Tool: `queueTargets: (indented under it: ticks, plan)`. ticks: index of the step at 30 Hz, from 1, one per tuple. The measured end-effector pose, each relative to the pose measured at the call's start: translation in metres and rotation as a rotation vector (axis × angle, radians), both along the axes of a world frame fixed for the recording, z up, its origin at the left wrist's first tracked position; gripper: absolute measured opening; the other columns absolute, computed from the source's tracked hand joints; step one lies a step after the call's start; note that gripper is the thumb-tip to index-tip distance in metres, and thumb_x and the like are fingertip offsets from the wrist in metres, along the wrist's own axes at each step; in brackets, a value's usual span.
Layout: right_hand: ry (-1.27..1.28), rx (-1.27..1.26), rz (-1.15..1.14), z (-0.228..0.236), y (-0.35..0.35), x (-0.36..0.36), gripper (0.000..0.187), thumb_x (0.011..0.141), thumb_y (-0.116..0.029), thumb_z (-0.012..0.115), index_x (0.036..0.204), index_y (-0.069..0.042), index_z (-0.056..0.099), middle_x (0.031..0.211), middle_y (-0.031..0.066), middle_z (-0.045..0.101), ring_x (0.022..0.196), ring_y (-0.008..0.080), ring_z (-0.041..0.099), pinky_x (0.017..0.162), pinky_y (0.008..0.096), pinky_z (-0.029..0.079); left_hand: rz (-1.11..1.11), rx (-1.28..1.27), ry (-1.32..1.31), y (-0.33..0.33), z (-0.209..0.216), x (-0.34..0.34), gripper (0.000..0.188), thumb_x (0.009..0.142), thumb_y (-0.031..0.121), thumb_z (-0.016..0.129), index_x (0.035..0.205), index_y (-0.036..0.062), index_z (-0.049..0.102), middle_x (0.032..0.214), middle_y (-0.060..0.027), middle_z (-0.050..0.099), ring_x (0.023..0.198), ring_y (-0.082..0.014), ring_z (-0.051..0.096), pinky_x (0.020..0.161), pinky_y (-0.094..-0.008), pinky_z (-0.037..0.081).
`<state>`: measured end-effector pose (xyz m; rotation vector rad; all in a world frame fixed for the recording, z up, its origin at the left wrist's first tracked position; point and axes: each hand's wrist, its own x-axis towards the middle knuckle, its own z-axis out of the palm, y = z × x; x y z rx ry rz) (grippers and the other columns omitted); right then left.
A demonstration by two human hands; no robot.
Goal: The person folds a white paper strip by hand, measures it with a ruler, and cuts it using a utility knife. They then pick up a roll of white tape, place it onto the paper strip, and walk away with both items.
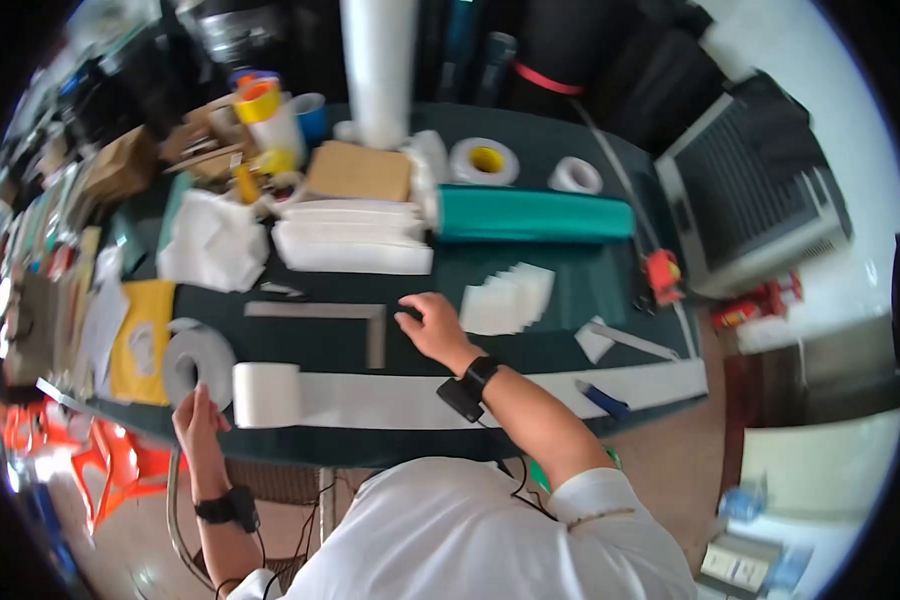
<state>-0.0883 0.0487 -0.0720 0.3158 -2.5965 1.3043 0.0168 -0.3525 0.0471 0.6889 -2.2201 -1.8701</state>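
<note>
My left hand (202, 430) is at the table's near left edge, its fingers closed at the near rim of a grey roll of tape (220, 350). Whether anything is pinched in them is hidden. My right hand (435, 328) hovers over the dark tabletop with thumb and forefinger apart, holding nothing. Just left of it lies an L-shaped metal square (375, 335). A white roll (267, 395) lies near my left hand, and a long white strip (390, 398) stretches from it along the near edge, passing below my right wrist. A blue utility knife (602, 399) rests on the strip's right part.
Fanned white sheets (508, 300) lie right of my right hand, with a metal ruler (635, 340) farther right. Behind are a green roll (535, 214), stacked white sheets (352, 238) and tape rolls (465, 160). A yellow envelope (142, 340) lies at left. Orange stools (120, 465) stand below.
</note>
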Motion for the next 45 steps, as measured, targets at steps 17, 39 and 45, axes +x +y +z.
queueTargets:
  ticks: [17,39,45]
  plan:
    - [0.152,0.348,-0.573,0.008,0.241,0.164,0.009,0.085,-0.01,0.07,0.089,-0.004,0.066,0.078,0.0112,0.061,0.075,0.0327,0.061,0.066,0.0436,0.049,-1.104,-0.028,-0.08,0.351,-0.052,-0.029,0.021,0.096,0.021,0.069,0.1,0.0008,0.067,0.077,-0.0033,0.066,0.068,-0.0106,0.065,0.06,-0.0255,0.049]
    - [-0.575,-0.736,-0.242,0.07,0.177,0.219,0.023,0.095,-0.015,0.068,0.111,0.0,0.071,0.088,0.0008,0.07,0.069,0.0057,0.06,0.062,0.0221,0.052,-1.913,-0.369,-0.116,0.401,0.015,-0.035,0.038,0.1,0.022,0.059,0.135,0.0051,0.056,0.092,-0.0175,0.068,0.075,-0.0213,0.065,0.073,-0.0299,0.051]
    - [-0.64,-0.578,-0.384,0.034,0.127,0.237,0.022,0.096,-0.018,0.067,0.107,0.001,0.07,0.085,0.0022,0.07,0.067,0.0073,0.061,0.063,0.0233,0.053,-1.915,-0.298,0.09,0.349,-0.02,-0.017,0.052,0.104,0.019,0.046,0.154,0.0141,0.035,0.107,-0.0225,0.067,0.089,-0.0362,0.066,0.081,-0.0388,0.052]
